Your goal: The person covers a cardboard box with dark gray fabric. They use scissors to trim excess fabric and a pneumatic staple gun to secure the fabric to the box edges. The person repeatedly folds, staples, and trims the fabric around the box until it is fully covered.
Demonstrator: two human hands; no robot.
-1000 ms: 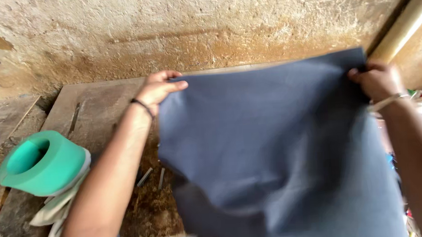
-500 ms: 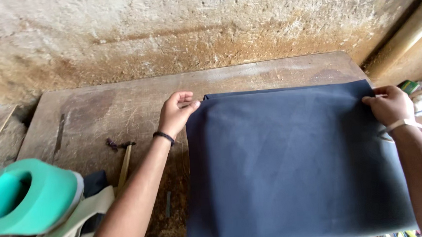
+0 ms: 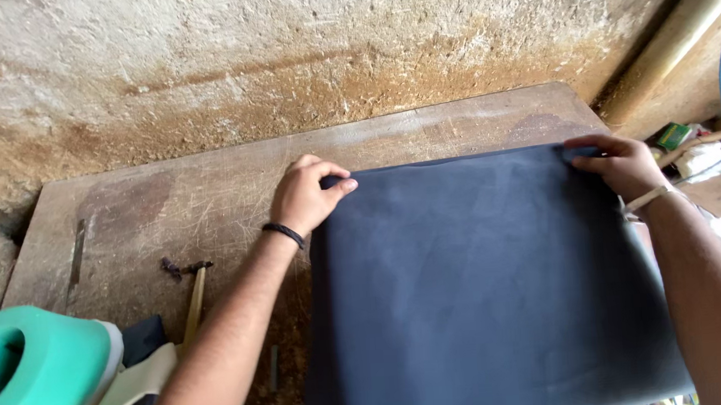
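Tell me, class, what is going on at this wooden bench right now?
A person is handling a large dark blue-grey sheet of flexible material lying flat on a scratched wooden board against a rough plaster wall. The left hand pinches the sheet's far left corner and the right hand grips the far right corner. A green foam roll sits at the lower left, and a wooden-handled tool lies beside the left arm.

Black wristband (image 3: 283, 234), pale wrist cord (image 3: 646, 200)

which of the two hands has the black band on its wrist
The left hand, pinching the far left corner of the dark sheet, wears the black band. The right hand has a pale band instead.
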